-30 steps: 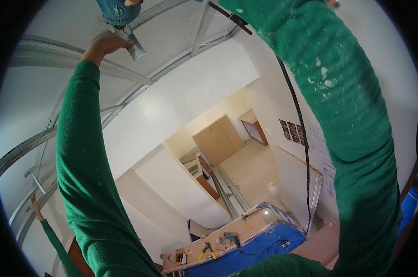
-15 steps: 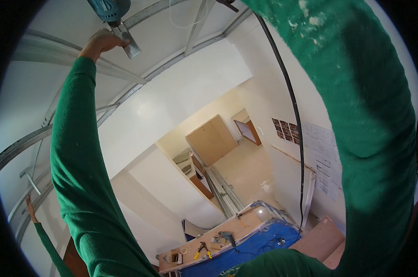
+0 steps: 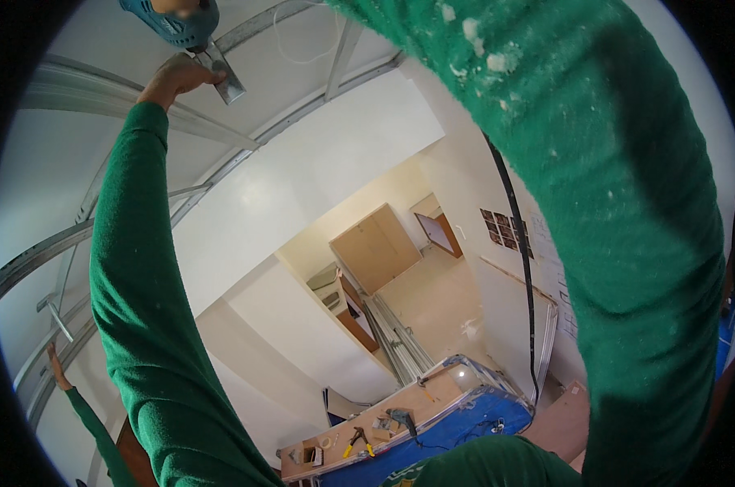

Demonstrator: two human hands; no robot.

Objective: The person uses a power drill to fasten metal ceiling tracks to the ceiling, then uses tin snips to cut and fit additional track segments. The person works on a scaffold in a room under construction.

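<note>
One metal piece [image 3: 231, 88] juts from the left grip [image 3: 179, 76], drill [image 3: 185, 29] apparently touching

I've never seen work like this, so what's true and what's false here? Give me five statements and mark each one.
1. The left hand has its grip on a metal piece. True.
2. The yellow-handled tool lies on the floor. False: the yellow-handled tool lies on the tan worktop.
3. A teal drill shows at the upper left. True.
4. The right sleeve is spotless. False: white specks mark it.
5. Another person's hand shows at lower left. True.
</note>
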